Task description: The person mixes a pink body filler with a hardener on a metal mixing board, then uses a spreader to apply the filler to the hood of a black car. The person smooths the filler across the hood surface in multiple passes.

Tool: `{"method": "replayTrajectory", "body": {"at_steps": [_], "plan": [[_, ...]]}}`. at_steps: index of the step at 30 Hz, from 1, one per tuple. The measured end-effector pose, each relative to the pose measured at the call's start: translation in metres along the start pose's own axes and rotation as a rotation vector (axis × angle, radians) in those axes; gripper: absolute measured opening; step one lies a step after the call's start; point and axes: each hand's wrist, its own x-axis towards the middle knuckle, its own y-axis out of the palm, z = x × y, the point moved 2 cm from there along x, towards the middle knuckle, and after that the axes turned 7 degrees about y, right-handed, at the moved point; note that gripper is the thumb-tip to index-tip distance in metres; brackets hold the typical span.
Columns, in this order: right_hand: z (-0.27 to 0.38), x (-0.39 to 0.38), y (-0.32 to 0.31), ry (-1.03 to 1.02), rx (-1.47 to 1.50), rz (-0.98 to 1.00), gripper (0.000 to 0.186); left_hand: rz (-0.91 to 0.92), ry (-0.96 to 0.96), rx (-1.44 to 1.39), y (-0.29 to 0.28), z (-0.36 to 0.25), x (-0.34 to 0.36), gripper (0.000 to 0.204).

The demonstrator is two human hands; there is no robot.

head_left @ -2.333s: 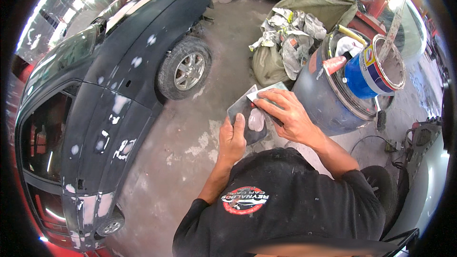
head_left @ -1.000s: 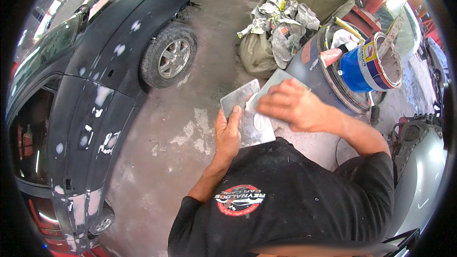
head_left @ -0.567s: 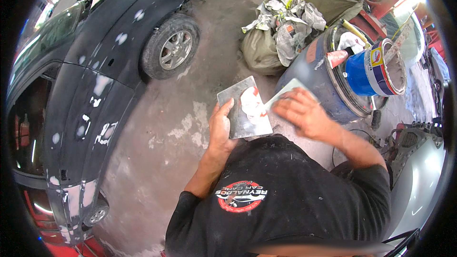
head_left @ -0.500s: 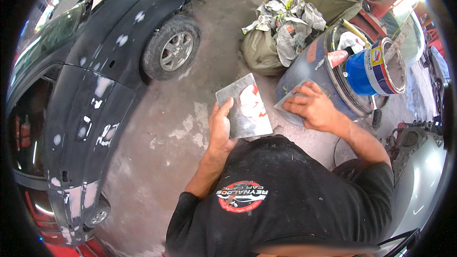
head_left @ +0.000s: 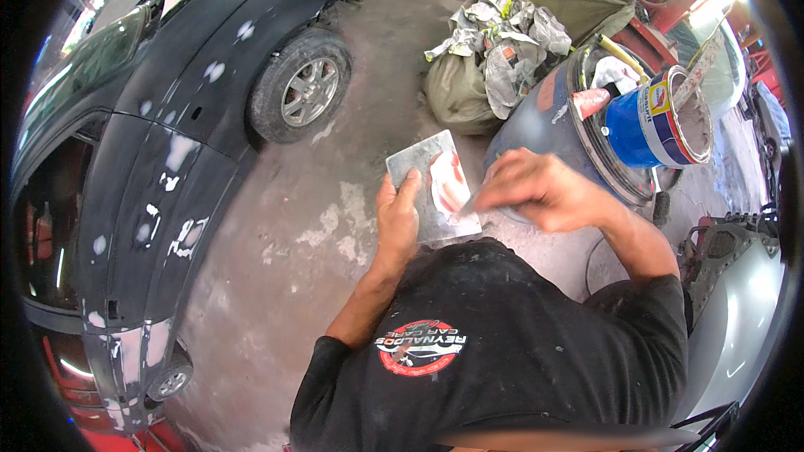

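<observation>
A flat gray plate (head_left: pixel 412 169) with white and red paste (head_left: pixel 447 181) on it is up in front of the black shirt (head_left: pixel 502 318). The left hand (head_left: pixel 398 219) has its grip clamped on the plate's left side, thumb on top. The right hand (head_left: pixel 548 192) is blurry, its grip together on a thin spreader (head_left: pixel 471 206) near the paste. Past it stands a big drum (head_left: pixel 536 130).

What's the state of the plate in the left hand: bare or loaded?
Loaded: white paste with reddish streaks lies on the plate.
</observation>
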Motion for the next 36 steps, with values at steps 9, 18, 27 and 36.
{"method": "replayTrajectory", "body": {"at_steps": [9, 18, 27, 36], "plan": [[-0.032, -0.018, 0.044, -0.058, -0.596, -0.279, 0.084, -0.133, -0.226, -0.239, -0.020, -0.013, 0.000, 0.029], [-0.047, 0.009, 0.052, 0.091, -0.311, -0.545, 0.062, 0.270, 0.460, 0.636, 0.012, -0.014, -0.016, 0.041], [-0.029, 0.007, 0.076, -0.011, -0.214, -0.284, 0.074, 0.074, 0.514, 0.632, 0.006, -0.029, -0.009, 0.037], [-0.001, -0.013, 0.053, -0.094, -0.378, -0.306, 0.064, -0.149, 0.632, 0.001, 0.003, -0.044, 0.007, 0.038]]}}
